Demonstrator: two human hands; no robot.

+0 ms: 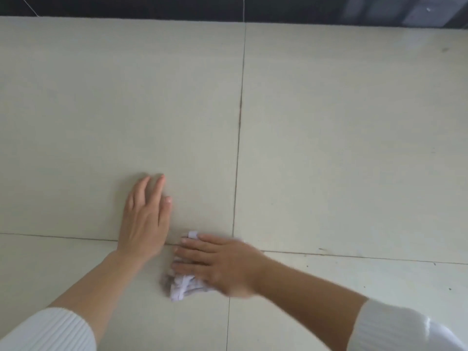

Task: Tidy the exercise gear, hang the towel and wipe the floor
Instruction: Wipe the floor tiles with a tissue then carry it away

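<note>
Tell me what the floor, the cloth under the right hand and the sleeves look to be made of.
Floor: large pale tiles, likely glazed ceramic, semi-gloss; thin grout lines and soft reflections show. Cloth, pressed under the right hand: soft woven or knitted fabric, matt, crumpled into folds. Sleeves: white ribbed knit, judging by the fine parallel ridges.
</note>
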